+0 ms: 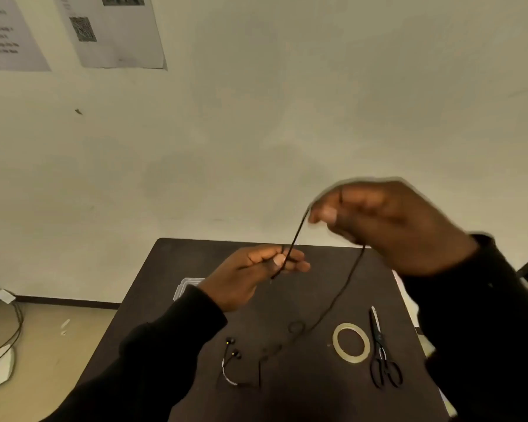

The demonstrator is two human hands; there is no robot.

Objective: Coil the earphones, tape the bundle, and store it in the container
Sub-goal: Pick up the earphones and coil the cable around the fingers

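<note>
Black cord of the earphones [336, 300] runs taut between both raised hands and then sags down to the dark table [302, 400], where its far end lies in loose loops with the two earbuds side by side. In the head view the right hand [390, 226] is blurred; its fingers [323, 213] are closed, pinching the cord at the top. The left hand [250, 272] sits lower, its fingers [290, 260] closed around the cord's short end, with the tip poking out below them. Both sleeves are black and merge with the table, so their edges are hard to trace. A translucent plastic container [185, 287] at the table's left edge is mostly hidden behind the left wrist. A flat ring of pale tape [351, 342] lies on the table, just beside black-handled scissors [381, 354], closed, blades pointing away. Printed paper sheets [116, 32] on the wall are cut off at the top.
</note>
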